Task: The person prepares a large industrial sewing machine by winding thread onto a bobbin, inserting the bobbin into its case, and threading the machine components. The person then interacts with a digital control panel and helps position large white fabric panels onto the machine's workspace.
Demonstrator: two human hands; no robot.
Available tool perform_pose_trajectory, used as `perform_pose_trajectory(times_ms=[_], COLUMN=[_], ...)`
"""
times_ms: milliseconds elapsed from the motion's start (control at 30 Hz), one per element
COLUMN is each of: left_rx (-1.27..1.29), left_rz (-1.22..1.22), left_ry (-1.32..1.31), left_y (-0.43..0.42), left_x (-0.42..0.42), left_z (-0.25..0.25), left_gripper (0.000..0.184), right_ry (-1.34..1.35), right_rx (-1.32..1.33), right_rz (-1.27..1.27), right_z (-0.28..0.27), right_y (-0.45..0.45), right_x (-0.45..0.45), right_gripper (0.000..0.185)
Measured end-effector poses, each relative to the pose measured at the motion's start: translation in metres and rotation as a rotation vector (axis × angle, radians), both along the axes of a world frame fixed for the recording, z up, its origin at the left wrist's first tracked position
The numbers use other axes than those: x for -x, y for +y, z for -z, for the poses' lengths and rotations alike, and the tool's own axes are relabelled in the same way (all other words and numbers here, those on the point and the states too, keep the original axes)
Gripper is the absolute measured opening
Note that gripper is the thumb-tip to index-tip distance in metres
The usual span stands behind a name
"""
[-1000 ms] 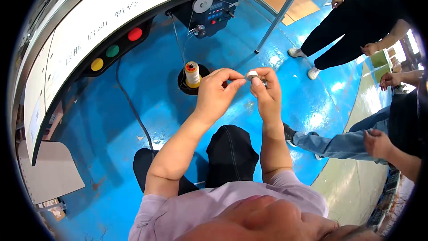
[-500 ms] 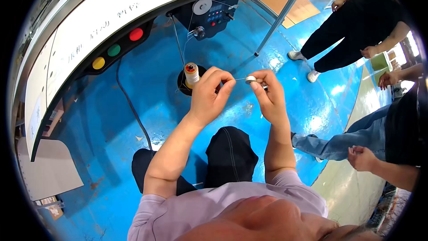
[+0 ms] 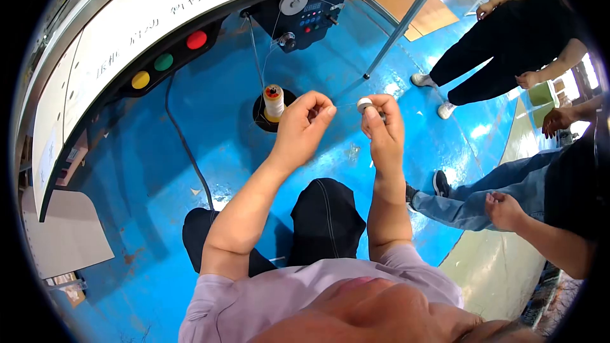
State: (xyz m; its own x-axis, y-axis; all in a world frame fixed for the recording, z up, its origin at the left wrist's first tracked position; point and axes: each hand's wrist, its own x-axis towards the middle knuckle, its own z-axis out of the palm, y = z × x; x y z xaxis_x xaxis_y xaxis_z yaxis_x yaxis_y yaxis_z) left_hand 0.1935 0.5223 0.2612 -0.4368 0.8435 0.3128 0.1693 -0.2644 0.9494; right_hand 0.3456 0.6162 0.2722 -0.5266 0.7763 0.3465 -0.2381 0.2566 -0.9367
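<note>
My left hand [image 3: 304, 124] pinches the end of a thin thread [image 3: 346, 105], fingertips pressed together. The thread runs across the gap to a small white bobbin [image 3: 364, 104] between the thumb and fingers of my right hand [image 3: 383, 128]. A second small metallic piece shows against the fingers of that hand, partly hidden. Just left of my left hand, a cone of white thread [image 3: 274, 103] stands upright on a dark round base [image 3: 265, 122] on the blue floor.
A white table [image 3: 149, 16] curves overhead, with red, green and yellow buttons [image 3: 163, 61] under its edge. A black control box [image 3: 309, 19] with a disc hangs beneath, near a metal leg [image 3: 399, 32]. Two people [image 3: 470, 67] [image 3: 508, 194] stand at the right; a cable [image 3: 183, 136] lies left.
My hands have moved apart since the earliest frame, and thread now stretches between them. At the right, a co-worker's hand has shifted leftward.
</note>
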Motion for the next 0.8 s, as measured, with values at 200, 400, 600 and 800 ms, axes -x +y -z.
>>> perform_pose_trajectory(times_ms=[200,400,600,800], left_rx=[0.264,0.504,0.435,0.428], left_rz=[0.051,0.087,0.065,0.233], left_ry=[-0.128,-1.126,-1.266,-1.043], left_y=[-0.029,-0.096,-0.089,-0.074], left_x=[-0.036,-0.053,-0.06,-0.053], left_z=[0.133,0.198,0.136,0.141], left_gripper=[0.013,0.017,0.02,0.019], right_ry=[-0.056,-0.074,-0.062,-0.065], right_rx=[-0.003,-0.062,0.009,-0.038], right_rz=[0.023,0.026,-0.009,0.005], right_z=[-0.009,-0.004,-0.011,-0.015], right_y=[0.007,0.014,0.009,0.007], right_x=[-0.006,-0.008,-0.007,-0.004], right_gripper=[0.017,0.018,0.021,0.021])
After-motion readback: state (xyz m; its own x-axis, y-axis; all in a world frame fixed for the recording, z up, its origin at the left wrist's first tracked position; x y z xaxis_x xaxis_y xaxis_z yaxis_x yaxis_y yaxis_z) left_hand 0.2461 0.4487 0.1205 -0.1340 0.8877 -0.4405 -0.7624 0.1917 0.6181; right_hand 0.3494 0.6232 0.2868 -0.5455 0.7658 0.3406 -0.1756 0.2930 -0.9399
